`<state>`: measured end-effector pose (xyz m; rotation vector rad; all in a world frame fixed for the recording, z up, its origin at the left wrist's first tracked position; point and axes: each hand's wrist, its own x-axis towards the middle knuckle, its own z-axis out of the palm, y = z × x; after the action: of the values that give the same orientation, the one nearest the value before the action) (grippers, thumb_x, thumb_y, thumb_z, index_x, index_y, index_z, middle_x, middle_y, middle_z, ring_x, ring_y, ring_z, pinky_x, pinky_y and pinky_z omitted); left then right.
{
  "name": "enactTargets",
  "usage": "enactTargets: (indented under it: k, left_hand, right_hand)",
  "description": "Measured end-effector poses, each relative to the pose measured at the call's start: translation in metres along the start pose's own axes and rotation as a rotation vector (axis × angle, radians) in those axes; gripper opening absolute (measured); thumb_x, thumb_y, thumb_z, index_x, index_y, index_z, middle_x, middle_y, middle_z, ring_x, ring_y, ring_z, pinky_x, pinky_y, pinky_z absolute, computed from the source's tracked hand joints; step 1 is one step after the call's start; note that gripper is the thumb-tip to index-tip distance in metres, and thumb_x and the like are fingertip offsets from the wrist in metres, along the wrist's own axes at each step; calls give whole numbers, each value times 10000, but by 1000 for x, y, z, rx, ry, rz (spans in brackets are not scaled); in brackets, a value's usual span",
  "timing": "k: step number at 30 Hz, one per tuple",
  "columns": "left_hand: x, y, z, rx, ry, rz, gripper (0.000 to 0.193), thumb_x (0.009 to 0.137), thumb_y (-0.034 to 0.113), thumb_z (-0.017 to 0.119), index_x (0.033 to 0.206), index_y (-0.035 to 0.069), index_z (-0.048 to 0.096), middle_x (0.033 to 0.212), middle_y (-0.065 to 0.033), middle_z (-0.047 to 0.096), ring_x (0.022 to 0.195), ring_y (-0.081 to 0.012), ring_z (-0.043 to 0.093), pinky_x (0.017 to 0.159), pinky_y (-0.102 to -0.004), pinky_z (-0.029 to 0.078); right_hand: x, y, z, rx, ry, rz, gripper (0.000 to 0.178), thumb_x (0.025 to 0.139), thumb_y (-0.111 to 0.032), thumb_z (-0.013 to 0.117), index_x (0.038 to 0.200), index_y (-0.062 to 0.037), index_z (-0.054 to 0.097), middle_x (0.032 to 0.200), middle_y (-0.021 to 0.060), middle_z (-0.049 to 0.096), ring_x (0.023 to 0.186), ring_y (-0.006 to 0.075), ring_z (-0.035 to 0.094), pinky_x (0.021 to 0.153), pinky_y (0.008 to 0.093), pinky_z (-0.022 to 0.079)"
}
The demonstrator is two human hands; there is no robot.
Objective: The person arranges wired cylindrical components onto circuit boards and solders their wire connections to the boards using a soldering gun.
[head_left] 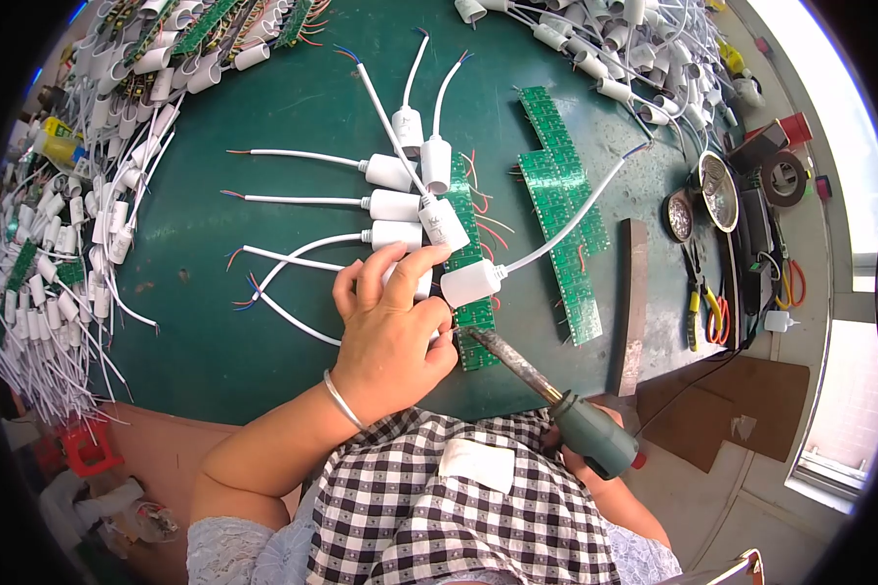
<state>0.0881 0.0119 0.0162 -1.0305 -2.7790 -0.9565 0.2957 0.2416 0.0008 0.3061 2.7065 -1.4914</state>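
Observation:
My left hand (395,317) is bent over the near end of a green circuit board strip (475,317), fingers curled and thumb pressed in. What its fingertips pinch is hidden. White cylindrical housings with white cables lie around it, one housing (447,226) by the index fingertip and another housing (472,283) across the strip. My right hand (578,466), mostly hidden behind the handle, grips a green-handled soldering iron (603,435). The iron's tip meets the strip's edge close to my left thumb. Thin red wires stick out from the strip.
More green circuit boards (561,195) lie to the right, beside a brown bar (632,307). Farther right are a round metal tin (717,190), pliers (694,302) and orange-handled scissors (718,322). Heaps of white cabled housings (644,49) crowd the far right and left (59,253).

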Motion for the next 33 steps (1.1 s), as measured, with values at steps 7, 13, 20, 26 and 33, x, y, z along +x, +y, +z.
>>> enactTargets:
  k: [7,13,20,26,33]
  left_hand:
    - [-1,-1,0,11,-4,-2,99,628,101,655,654,112,560,1342,-50,422,1241,-327,317,1010,-479,186]
    - [-1,0,0,3,2,-3,99,632,101,655,655,118,560,1333,-51,427,1242,-327,319,1012,-477,188]
    - [-3,-7,3,-53,49,20,108,634,112,667,654,131,563,1301,-41,465,1235,-326,339,1012,-477,194]
    - [-7,-3,-3,-48,-27,43,120,631,115,676,656,142,561,1280,-36,485,1232,-323,347,1017,-505,175]
    - [-3,-3,2,-8,-30,26,122,631,114,671,649,143,554,1281,-34,482,1236,-324,341,1025,-517,163]
  right_hand:
    - [0,-27,0,558,158,128,417,788,-315,649,1011,35,610,729,64,629,619,137,608,596,256,498]
    - [3,-32,-5,523,70,130,495,798,-391,652,1051,32,607,707,64,624,616,137,601,597,257,491]
    - [1,-26,-2,449,53,120,436,827,-322,628,1078,31,582,701,65,613,630,139,595,609,270,488]
    - [3,-30,-6,313,32,-1,383,824,-178,612,1115,55,524,828,90,627,681,156,626,646,283,504]
    - [9,-41,-4,406,23,61,359,792,-113,603,1094,65,527,840,91,623,703,157,639,674,281,511]
